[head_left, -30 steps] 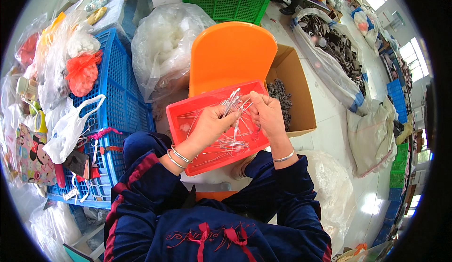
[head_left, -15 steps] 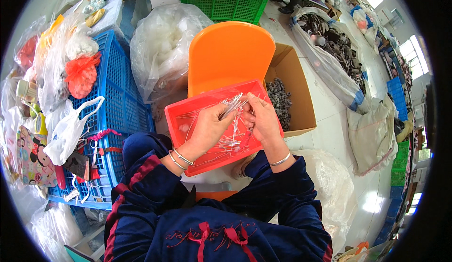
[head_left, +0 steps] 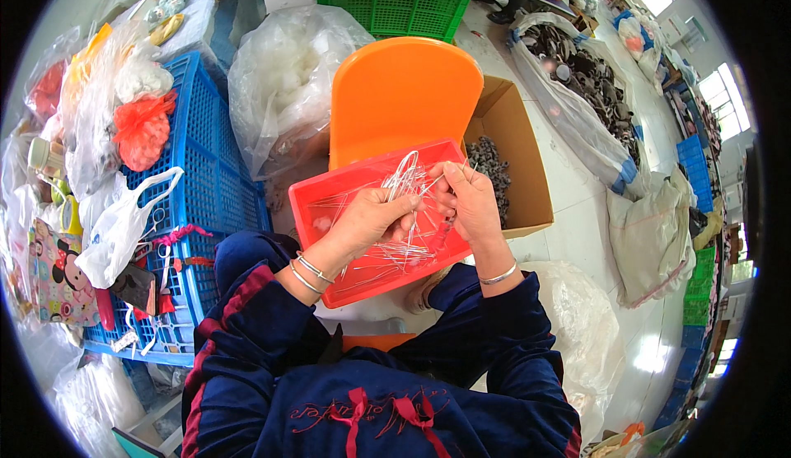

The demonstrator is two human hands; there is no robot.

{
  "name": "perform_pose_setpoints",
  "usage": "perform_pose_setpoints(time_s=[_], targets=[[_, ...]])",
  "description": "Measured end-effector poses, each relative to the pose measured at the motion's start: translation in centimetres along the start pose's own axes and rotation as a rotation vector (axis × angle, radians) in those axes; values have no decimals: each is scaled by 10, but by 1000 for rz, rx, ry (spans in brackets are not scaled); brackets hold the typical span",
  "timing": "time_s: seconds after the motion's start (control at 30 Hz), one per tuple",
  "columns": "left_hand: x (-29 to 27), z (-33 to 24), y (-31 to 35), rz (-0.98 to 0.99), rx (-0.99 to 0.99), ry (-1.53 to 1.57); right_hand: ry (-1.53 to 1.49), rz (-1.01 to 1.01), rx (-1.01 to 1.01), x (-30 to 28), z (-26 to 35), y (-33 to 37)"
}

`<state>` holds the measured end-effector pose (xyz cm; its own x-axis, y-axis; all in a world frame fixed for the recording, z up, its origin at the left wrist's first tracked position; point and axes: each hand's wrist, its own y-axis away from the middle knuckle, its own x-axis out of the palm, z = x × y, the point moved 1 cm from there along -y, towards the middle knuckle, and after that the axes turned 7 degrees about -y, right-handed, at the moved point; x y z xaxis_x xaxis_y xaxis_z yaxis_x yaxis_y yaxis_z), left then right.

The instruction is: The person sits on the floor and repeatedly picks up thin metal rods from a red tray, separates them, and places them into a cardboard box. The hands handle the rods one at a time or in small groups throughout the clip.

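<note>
My left hand point(head_left: 368, 217) is closed around a bundle of thin silvery-white wires point(head_left: 403, 175), whose bent, looped ends stick up above the fingers. Close beside it, my right hand point(head_left: 472, 203) pinches a thin wire end between thumb and forefinger; its other fingers are curled. Both hands are over a shallow red plastic tray point(head_left: 303, 219). More loose wires point(head_left: 402, 250) lie scattered in the tray below them, partly hidden by the hands.
An orange stool or chair seat point(head_left: 404, 100) is just beyond the tray. Right of it stands an open cardboard box point(head_left: 527, 170) with grey fuzzy pieces. A blue crate point(head_left: 194, 120) piled with bags is on the left, beside a clear bag of white fluff point(head_left: 288, 79).
The wire bundle in my left hand has turned more upright, with its looped ends showing. My right hand has shifted slightly right and its fingertips have drawn away from the bundle.
</note>
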<state>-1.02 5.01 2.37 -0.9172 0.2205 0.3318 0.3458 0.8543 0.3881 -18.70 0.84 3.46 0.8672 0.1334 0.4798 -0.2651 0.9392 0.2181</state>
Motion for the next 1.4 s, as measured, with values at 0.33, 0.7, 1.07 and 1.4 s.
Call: perform_pose_setpoints(time_s=[0.33, 0.7, 1.07, 1.4], targets=[[-2, 3, 1, 53, -3, -6, 20, 12, 28, -6, 7, 0], [-12, 9, -3, -90, 173, -283, 970, -11, -99, -51, 6, -32], [-13, 12, -5, -144, 130, -507, 346, 93, 90, 6, -15, -5], [-3, 1, 0, -80, 225, -242, 40, 91, 67, 3, -1, -1]])
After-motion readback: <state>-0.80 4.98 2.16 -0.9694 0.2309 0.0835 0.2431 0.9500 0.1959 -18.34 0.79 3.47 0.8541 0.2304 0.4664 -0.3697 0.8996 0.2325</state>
